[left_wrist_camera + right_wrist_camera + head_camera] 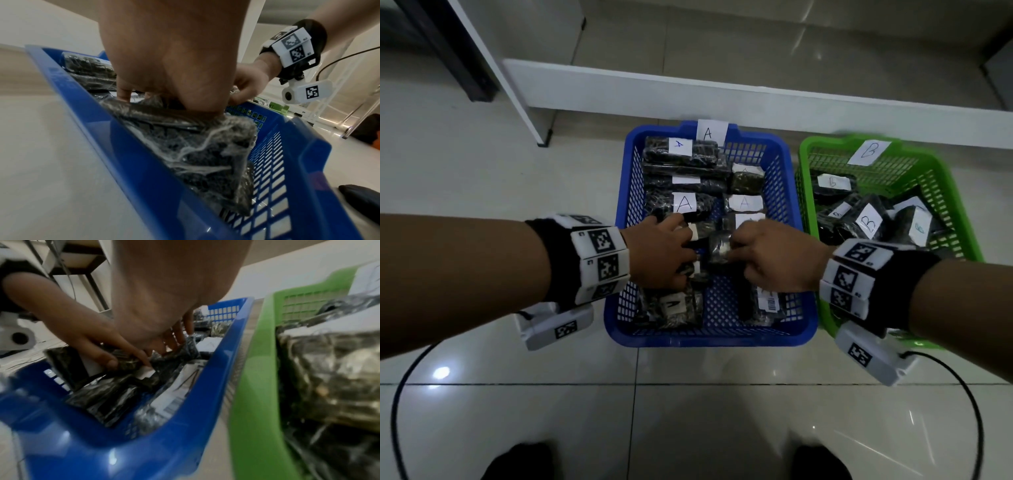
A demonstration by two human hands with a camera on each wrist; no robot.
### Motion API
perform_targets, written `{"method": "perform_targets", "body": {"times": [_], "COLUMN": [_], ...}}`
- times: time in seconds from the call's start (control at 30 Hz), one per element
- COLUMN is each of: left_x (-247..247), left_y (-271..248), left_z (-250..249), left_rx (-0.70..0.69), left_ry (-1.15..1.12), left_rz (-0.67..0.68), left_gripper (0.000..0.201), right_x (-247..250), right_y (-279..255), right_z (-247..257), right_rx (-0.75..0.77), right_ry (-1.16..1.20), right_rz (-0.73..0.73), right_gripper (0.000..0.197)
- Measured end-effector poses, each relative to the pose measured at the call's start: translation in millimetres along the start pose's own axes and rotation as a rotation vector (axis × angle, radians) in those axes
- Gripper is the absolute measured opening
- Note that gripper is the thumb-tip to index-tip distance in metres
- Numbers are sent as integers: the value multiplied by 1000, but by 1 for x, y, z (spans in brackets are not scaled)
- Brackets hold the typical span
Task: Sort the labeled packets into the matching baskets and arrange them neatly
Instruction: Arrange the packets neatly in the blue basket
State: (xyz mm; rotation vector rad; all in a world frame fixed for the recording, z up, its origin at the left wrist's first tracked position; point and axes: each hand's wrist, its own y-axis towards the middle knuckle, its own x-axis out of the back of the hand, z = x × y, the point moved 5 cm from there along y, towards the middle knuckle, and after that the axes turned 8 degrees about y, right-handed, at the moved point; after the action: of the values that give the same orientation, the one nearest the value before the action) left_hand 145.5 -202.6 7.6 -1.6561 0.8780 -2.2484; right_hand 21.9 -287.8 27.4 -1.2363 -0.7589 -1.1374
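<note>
Glossy pale tiled floor [482,178] with dark grout lines. Two plastic baskets sit right on it side by side, blue basket [709,337] on the left, green basket [959,192] on the right, pretty much touching. A black cable [400,394] loops across the tiles at the near side.

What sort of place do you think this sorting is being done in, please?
Probably an indoor workroom or office floor: the blue basket and green basket sit on glossy floor tiles, beside white furniture.
</note>
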Motion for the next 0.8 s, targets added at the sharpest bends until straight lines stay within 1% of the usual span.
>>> {"method": "perform_targets", "body": {"times": [0.07,0.17,0.23,0.33,0.47,0.67,0.73,0.8], "left_x": [0,2,4,5,0,-1,-1,0], "left_y": [1,1,1,1,-2,-1,-2,-3], "left_z": [-2,-3,-3,-3,-1,-1,0,-2], "left_rx": [-3,10,22,33,33,33,39,25], "left_ry": [20,64,86,85,75,80,84,76], "left_rz": [11,45,62,64,38,16,14,15], "left_gripper": [56,58,59,58,58,59,58,56], "right_x": [-9,-12,-10,-9,-15,-13,-8,1], "right_y": [1,8,14,13,12,10,10,10], "right_z": [4,5,10,9,-1,-8,-7,-6], "right_rx": [-24,-65,-53,-95,-188,-255,-251,-223], "right_ry": [-21,-71,-113,-80,34,103,149,198], "right_rz": [97,252,284,288,289,301,242,105], "right_gripper": [35,32,32,34,42,38,33,26]}}
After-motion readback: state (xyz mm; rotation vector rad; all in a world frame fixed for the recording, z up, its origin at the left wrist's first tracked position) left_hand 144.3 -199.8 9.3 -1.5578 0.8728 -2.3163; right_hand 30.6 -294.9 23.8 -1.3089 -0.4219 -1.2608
